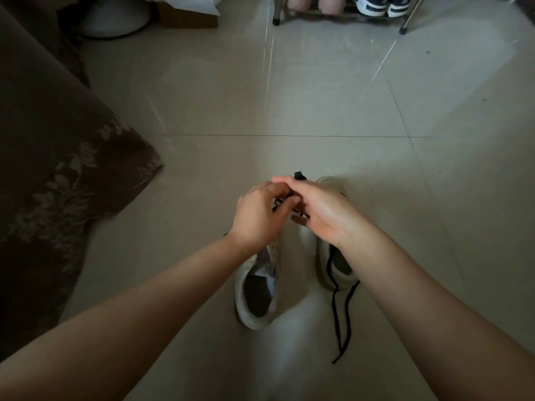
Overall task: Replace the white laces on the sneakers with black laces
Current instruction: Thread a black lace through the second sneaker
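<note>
Hands met above the left sneaker (256, 287) on the floor (318, 111): left hand (259, 215) and right hand (321, 211) each pinched the black lace (282, 201) (right sneaker (325, 273) just beside, already laced black).

A single wide-angle head-mounted view looks forward and steeply down along both forearms to the tiled floor (318, 111). The near field sits close below the camera; the far field reaches a shoe rack (341, 15) at the top edge.
</note>
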Motion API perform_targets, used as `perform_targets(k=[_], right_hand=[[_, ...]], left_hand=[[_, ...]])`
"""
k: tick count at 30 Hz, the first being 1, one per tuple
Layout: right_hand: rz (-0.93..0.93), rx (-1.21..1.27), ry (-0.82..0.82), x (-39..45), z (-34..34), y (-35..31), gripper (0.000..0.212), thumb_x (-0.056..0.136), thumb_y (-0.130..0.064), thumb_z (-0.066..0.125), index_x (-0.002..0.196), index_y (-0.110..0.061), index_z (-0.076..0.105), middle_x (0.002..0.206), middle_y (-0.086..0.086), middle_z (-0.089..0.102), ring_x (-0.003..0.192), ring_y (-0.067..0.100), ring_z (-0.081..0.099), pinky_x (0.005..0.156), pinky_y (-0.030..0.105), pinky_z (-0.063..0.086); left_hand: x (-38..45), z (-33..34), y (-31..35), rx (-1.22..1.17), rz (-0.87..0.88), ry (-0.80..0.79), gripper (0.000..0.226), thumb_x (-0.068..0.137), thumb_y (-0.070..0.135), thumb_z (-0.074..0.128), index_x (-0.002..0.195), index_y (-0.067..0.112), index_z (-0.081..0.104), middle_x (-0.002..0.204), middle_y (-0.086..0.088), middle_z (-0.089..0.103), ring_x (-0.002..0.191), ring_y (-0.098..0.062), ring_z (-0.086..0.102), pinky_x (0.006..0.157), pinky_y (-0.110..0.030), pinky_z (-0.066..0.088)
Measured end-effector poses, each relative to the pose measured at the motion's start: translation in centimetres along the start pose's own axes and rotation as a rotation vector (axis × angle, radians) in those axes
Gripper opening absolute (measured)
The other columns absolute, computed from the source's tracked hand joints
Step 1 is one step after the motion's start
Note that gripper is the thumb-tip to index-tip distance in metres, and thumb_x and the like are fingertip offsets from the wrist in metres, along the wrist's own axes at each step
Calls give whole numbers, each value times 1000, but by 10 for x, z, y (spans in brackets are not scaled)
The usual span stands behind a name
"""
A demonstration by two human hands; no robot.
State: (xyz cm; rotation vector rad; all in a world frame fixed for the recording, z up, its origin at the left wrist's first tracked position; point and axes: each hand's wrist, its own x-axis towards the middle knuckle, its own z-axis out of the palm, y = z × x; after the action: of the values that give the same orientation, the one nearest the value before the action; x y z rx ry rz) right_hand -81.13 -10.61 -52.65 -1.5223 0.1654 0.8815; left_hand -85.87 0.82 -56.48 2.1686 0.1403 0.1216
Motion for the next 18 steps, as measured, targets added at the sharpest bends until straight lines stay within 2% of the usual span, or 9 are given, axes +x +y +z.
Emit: perform_targets(k=[2, 4, 5, 7, 9, 12, 15, 17, 18], right_hand=[[-5, 79, 14, -1, -5, -6, 25, 100, -30, 44, 98, -21, 68, 101, -5, 66, 99, 10, 59, 93, 30, 45], [2, 211, 91, -1, -17, -15, 25, 100, -29, 43, 92, -17, 63, 103, -2, 68, 104, 13, 61, 96, 32, 44], [10, 313, 122, 0, -23, -19, 22, 100, -27, 43, 91, -16, 60, 98, -2, 70, 102, 14, 63, 96, 33, 45], [33, 505, 139, 0, -31, -22, 20, 100, -22, 43, 87, -13, 55, 84, 0, 69, 93, 16, 66, 93, 34, 48], [39, 607, 139, 1, -35, -20, 25, 101, -21, 40, 78, -14, 49, 66, -2, 58, 74, 14, 64, 92, 36, 48], [29, 663, 142, 4, -35, -17, 31, 101, -26, 39, 73, -17, 44, 49, -6, 37, 48, 11, 44, 85, 34, 49], [-12, 449, 238, 3, -27, -13, 27, 100, -28, 44, 77, -15, 50, 49, -6, 42, 51, 11, 43, 77, 30, 48], [-138, -10, 240, 2, -17, -6, 15, 96, -26, 54, 85, -17, 58, 62, -5, 55, 59, 12, 50, 66, 25, 46], [-193, -289, 172, 2, -11, -2, 8, 92, -28, 59, 90, -21, 61, 73, -6, 61, 65, 11, 54, 64, 24, 45]], left_hand=[[1, -4, -6, -21, -50, 1, 24, 87, 38, 50, 88, 25, 70, 81, 7, 71, 75, -10, 65, 74, -31, 49], [4, -15, -18, -40, -171, 4, 21, 93, 30, 52, 85, 22, 69, 74, 6, 69, 52, 1, 54, 60, -23, 44], [5, -21, -26, -56, -246, 0, 20, 95, 24, 51, 86, 19, 69, 73, 5, 68, 48, 0, 51, 56, -22, 42], [5, -32, -44, -29, -355, -10, 21, 96, 19, 49, 85, 18, 67, 71, 6, 66, 50, -2, 49, 56, -22, 39], [4, -41, -56, 1, -438, 1, 22, 96, 18, 47, 86, 18, 67, 67, 7, 61, 50, -7, 47, 52, -22, 36], [2, -48, -61, 1, -507, -6, 23, 97, 17, 45, 86, 16, 65, 66, 2, 55, 54, -15, 45, 47, -21, 33], [-1, -50, -51, 49, -379, -77, 21, 97, 18, 47, 86, 17, 66, 62, 6, 51, 54, -7, 46, 50, -17, 34], [-1, -50, -39, 71, -244, -179, 19, 95, 19, 51, 86, 13, 67, 64, 3, 57, 57, -4, 50, 55, -19, 41], [0, -49, -34, 77, -186, -219, 18, 94, 20, 54, 86, 11, 67, 68, -1, 61, 60, -6, 53, 61, -25, 45]])
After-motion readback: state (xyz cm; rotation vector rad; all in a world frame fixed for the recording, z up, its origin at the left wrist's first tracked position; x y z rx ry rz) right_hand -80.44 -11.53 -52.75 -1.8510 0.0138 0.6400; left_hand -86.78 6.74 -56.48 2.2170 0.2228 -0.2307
